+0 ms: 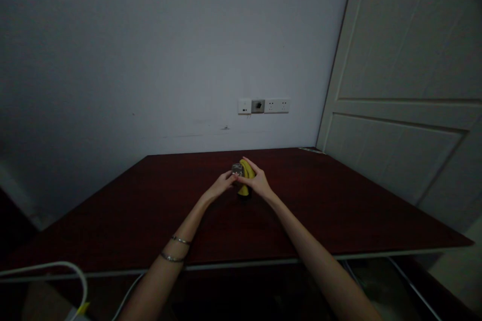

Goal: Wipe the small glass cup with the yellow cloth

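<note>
At the lower left a white cable [75,273] loops below the near edge of the desk [113,220]. The left forearm, with two thin bracelets [179,241] at the wrist, stretches forward and slightly rightward across the dark red top. The left hand [220,188] lies low over the desk, palm down, its fingers [229,177] reaching to a small silvery piece [237,169]. Whether they pinch it or only touch it is too small to tell.

That piece sits at the upper end of a yellow object [244,190], curved somewhat like a banana, which stands near the middle of the desk. The right hand [260,182] comes in from the other side, arm nearly straight, and its fingers curl over the top and side of the yellow object, grasping it.

By the look of it, the step in hand is two-handed work at the silvery piece. A further move would call for a steady right-hand hold and fine left fingertip control.

On the wall behind are sockets [263,106], and at the right a pale door [406,85].
</note>
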`<state>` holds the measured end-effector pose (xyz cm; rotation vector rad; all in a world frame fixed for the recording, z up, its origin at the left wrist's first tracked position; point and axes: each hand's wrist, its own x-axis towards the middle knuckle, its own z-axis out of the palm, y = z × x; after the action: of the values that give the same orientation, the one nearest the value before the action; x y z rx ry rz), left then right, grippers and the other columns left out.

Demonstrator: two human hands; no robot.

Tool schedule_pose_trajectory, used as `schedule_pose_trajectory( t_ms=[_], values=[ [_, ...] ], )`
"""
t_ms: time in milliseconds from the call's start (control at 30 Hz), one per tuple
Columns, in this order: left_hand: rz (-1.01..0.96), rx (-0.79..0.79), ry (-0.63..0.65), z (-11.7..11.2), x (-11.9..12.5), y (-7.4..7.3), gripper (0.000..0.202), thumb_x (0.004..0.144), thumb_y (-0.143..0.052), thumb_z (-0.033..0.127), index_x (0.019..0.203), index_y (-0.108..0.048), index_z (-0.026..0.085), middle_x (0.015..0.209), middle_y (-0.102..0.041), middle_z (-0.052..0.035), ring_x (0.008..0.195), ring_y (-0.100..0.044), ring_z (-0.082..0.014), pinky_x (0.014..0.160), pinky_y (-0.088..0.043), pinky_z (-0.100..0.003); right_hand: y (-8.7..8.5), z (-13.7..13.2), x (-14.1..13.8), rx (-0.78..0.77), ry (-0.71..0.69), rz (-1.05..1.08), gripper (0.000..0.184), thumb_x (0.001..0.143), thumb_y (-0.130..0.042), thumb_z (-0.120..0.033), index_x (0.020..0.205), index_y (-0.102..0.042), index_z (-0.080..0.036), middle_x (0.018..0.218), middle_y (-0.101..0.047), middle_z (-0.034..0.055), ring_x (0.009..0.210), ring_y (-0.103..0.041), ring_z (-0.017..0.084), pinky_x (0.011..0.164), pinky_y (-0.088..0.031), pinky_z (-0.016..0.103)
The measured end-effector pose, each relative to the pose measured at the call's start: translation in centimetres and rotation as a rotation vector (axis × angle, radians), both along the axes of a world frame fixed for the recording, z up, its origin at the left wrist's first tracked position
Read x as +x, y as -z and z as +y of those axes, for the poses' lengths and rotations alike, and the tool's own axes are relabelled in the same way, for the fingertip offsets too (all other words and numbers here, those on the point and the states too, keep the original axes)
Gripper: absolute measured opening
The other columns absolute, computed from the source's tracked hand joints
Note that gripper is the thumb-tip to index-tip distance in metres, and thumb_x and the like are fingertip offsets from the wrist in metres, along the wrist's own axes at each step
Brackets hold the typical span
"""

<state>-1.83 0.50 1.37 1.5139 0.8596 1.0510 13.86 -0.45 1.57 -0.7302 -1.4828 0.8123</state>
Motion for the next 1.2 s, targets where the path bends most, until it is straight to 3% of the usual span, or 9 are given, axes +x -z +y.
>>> schedule_pose_trajectory(
  t_ms=[100, 200, 367, 567, 667, 867, 967, 1067, 1200],
  values=[
    [-0.061, 0.082, 0.02, 0.2, 0.1, 0.2, 0.074, 0.058, -0.068, 0.05, 0.121, -0.046, 0.017, 0.115, -0.056, -0.0133, 0.096, -0.058, -0.0217, 0.078, -0.046, -0.031, 0.0, 0.1, -0.3, -0.154, -0.03, 0.151, 0.077, 0.054, -0.074, -0.034, 0.124, -0.047, -0.019, 0.117, -0.058, 0.0101, 0.102, -0.058, 0.024, 0.089, -0.046, 0.038],
    [-0.088, 0.174, 0.014, 0.4, 0.5, 0.4, 0.087, 0.046, -0.079, 0.037, 0.121, -0.043, 0.013, 0.118, -0.053, -0.0153, 0.101, -0.056, -0.0237, 0.084, -0.045, -0.034, 0.0, 0.1, -0.6, -0.203, -0.01, 0.216, 0.073, 0.054, -0.075, -0.035, 0.121, -0.05, -0.018, 0.116, -0.059, 0.0095, 0.101, -0.058, 0.024, 0.089, -0.047, 0.037],
    [-0.028, 0.225, -0.033, 0.1, 0.9, 0.3, 0.073, 0.047, -0.079, 0.023, 0.112, -0.049, 0.011, 0.11, -0.058, -0.0122, 0.095, -0.059, -0.0217, 0.084, -0.047, -0.035, 0.3, 0.4, -0.6, -0.196, -0.013, 0.165, 0.069, 0.058, -0.072, -0.04, 0.12, -0.051, -0.018, 0.119, -0.057, 0.0095, 0.106, -0.055, 0.024, 0.093, -0.044, 0.038],
    [-0.014, 0.294, -0.063, -0.6, 1.3, 0.0, 0.073, 0.049, -0.078, 0.023, 0.114, -0.048, 0.011, 0.113, -0.057, -0.0128, 0.1, -0.057, -0.0212, 0.088, -0.045, -0.034, -0.1, 0.4, -0.1, -0.064, -0.015, 0.087, 0.052, 0.07, -0.061, -0.042, 0.117, -0.053, -0.021, 0.12, -0.056, 0.008, 0.109, -0.053, 0.021, 0.095, -0.041, 0.036],
    [0.012, 0.33, -0.049, -0.8, 1.5, 0.1, 0.072, 0.054, -0.076, 0.026, 0.118, -0.046, 0.012, 0.113, -0.057, -0.0123, 0.099, -0.057, -0.0207, 0.088, -0.044, -0.033, -0.4, 0.1, -0.2, 0.025, 0.049, 0.065, 0.04, 0.076, -0.056, -0.041, 0.11, -0.058, -0.021, 0.115, -0.059, 0.0078, 0.106, -0.055, 0.021, 0.095, -0.04, 0.036],
    [0.03, 0.348, -0.131, 0.2, 1.4, 1.5, 0.072, 0.051, -0.076, 0.022, 0.116, -0.046, 0.01, 0.108, -0.059, -0.0129, 0.096, -0.058, -0.0228, 0.085, -0.046, -0.034, -0.7, -1.7, -0.5, 0.354, 0.111, -0.113, 0.019, 0.078, -0.056, -0.03, 0.09, -0.068, -0.024, 0.123, -0.054, 0.0052, 0.114, -0.048, 0.02, 0.099, -0.035, 0.035],
    [0.008, 0.336, -0.156, 0.8, 1.4, 2.2, 0.081, 0.049, -0.077, 0.021, 0.121, -0.042, 0.01, 0.112, -0.057, -0.0142, 0.099, -0.056, -0.0245, 0.087, -0.044, -0.036, -0.9, -1.9, -0.6, 0.41, 0.093, -0.151, 0.018, 0.077, -0.057, -0.028, 0.09, -0.069, -0.024, 0.123, -0.054, 0.0051, 0.113, -0.05, 0.019, 0.098, -0.037, 0.034],
    [0.061, 0.403, -0.204, 0.8, 1.3, 2.3, 0.088, 0.047, -0.078, 0.024, 0.125, -0.04, 0.011, 0.121, -0.051, -0.0156, 0.108, -0.051, -0.0266, 0.094, -0.04, -0.039, -1.0, -1.0, -0.5, 0.337, 0.097, -0.077, 0.02, 0.077, -0.057, -0.031, 0.089, -0.069, -0.023, 0.118, -0.058, 0.0063, 0.108, -0.054, 0.019, 0.095, -0.039, 0.034],
    [0.186, 0.557, -0.194, 0.4, 1.2, 2.0, 0.092, 0.046, -0.08, 0.029, 0.127, -0.039, 0.013, 0.125, -0.047, -0.015, 0.114, -0.046, -0.0273, 0.099, -0.034, -0.041, -1.1, 0.9, 0.0, 0.091, 0.07, 0.028, 0.027, 0.073, -0.058, -0.039, 0.087, -0.07, -0.019, 0.1, -0.067, 0.0075, 0.096, -0.06, 0.021, 0.088, -0.044, 0.035]
  ],
)
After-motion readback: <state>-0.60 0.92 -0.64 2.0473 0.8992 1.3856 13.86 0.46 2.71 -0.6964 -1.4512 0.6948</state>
